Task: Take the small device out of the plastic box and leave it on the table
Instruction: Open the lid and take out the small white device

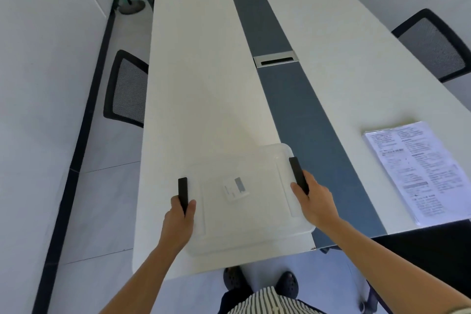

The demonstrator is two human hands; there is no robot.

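Note:
A clear plastic box (254,232) with its lid on lies on the near end of the long white table (198,99). A black latch handle sits on each short side. My left hand (179,222) grips the left latch (182,190). My right hand (316,201) grips the right latch (297,173). Through the lid I see a small white and grey label or device (235,188); which one it is I cannot tell.
A stack of printed papers (418,171) lies on the table to the right, beyond a dark grey centre strip (300,115) with cable slots. Black mesh chairs stand at the left (127,86) and right (435,43) sides. My feet are under the table edge.

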